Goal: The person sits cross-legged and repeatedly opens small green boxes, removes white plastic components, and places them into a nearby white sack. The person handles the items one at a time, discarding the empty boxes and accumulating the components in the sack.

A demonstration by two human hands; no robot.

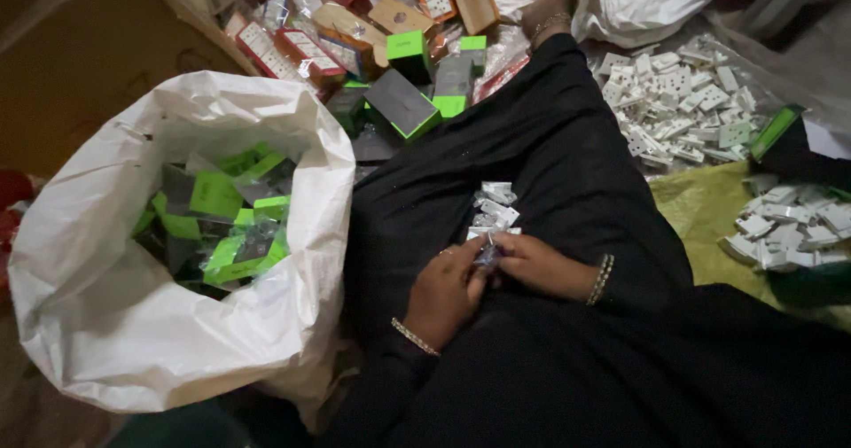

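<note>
— What have you got there?

— A small clear packet with a white part inside. It sits in my lap on the black cloth, pinched between both hands. My right hand has thumb and fingers closed on its right side; my left hand is closed on its near edge.

— Any advice for handling it well?

— I'd say keep the pinch at the packet's edges, not over the part, so the plastic stays flat and I can see what my fingers do. It looks slippery, so a firm but light grip seems best.

— And the rest?

— Just beyond my fingers a little heap of the same packets lies on my lap. I'd keep my wrists low so I don't knock them off the cloth. To my left stands a white sack, mouth open, with green and black boxes inside. More such boxes lie on the floor ahead. To my right, loose white socket parts are spread on clear sheeting, with another pile nearer.
</note>
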